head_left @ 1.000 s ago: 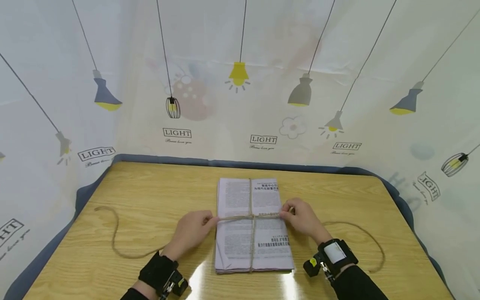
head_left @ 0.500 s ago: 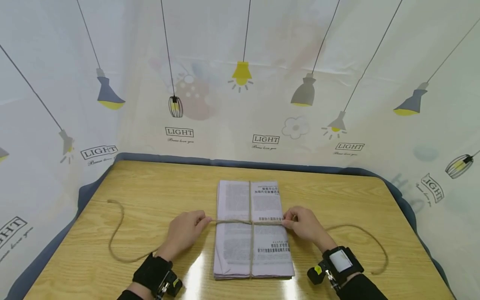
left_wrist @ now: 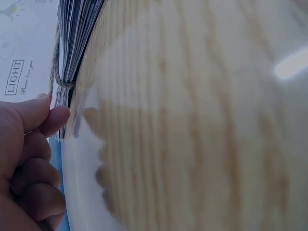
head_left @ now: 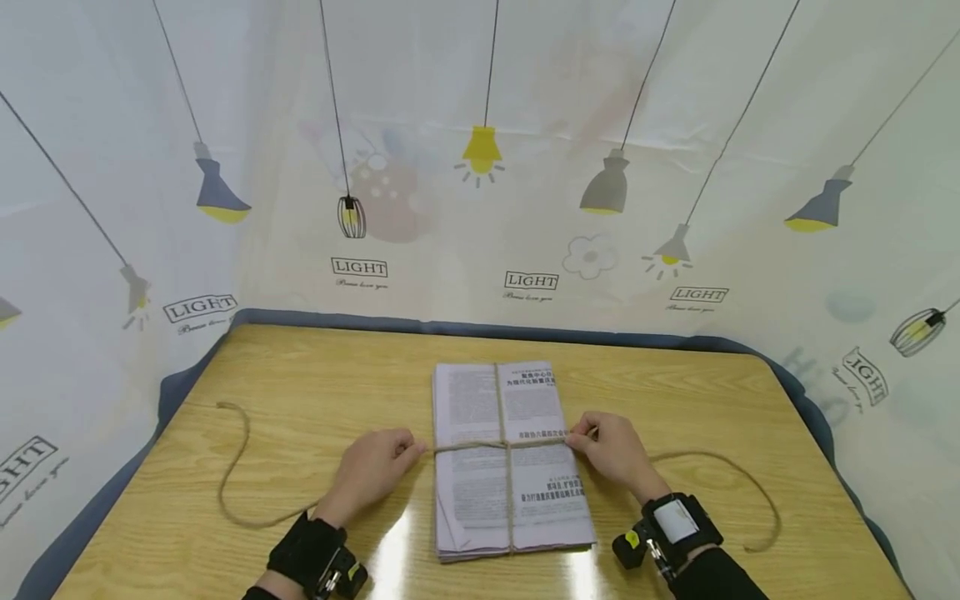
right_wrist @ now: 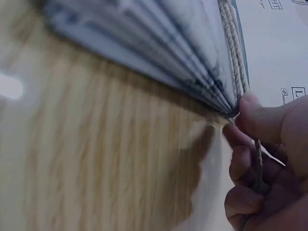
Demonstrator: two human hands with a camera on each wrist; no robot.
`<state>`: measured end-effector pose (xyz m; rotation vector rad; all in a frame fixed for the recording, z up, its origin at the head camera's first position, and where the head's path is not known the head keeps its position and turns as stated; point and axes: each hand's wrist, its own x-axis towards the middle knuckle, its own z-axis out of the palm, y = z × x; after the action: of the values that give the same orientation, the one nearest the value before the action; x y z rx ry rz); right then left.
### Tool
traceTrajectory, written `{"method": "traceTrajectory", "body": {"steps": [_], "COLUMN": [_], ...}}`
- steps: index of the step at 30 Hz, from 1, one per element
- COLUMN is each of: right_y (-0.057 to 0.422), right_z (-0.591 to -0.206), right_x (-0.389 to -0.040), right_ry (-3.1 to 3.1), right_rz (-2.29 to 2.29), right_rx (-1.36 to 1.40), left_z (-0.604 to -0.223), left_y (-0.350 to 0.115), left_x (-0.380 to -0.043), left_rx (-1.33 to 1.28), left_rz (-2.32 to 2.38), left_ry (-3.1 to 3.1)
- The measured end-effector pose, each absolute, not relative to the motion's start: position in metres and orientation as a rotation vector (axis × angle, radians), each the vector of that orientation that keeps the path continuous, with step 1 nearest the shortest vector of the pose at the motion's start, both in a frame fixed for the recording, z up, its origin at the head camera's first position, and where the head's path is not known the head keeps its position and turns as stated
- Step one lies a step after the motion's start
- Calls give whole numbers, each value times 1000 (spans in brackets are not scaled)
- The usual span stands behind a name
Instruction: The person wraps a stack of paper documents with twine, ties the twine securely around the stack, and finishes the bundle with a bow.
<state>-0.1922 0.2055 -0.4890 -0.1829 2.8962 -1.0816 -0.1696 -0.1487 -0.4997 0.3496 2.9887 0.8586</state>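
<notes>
I'm seeing the newspaper stack [head_left: 483,475] lying midway between the side edges of the tabletop [head_left: 322,375], twine [head_left: 507,447] crossing on top. The left hand [head_left: 371,467] and the right hand [head_left: 617,450] are each pinching the twine with fingers [left_wrist: 55,120] narrowly closed, at opposite sides. Loose ends [head_left: 247,429] are curling toward both side edges; a lamp-printed sheet [head_left: 442,275] is hanging beyond the far edge.

Wood-grain table [head_left: 315,375], tied newspaper stack [head_left: 540,462], loose twine ends [head_left: 221,492]
</notes>
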Motion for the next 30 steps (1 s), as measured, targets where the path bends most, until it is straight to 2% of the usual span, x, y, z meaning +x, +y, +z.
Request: {"method": "traceTrajectory", "body": {"steps": [18,30], "right_y": [199,214], "right_z": [-486,-484], "right_x": [-178,-187], "right_ry": [2739,2830], "right_rz": [-1114,-1000], "right_rx": [-249,-378], "left_z": [-506,-492], "left_y": [-159,-166], "left_x": [-169,-167], "left_rx": [269,344], "left_rz": [903,1032], "left_ry": [2983,2870]}}
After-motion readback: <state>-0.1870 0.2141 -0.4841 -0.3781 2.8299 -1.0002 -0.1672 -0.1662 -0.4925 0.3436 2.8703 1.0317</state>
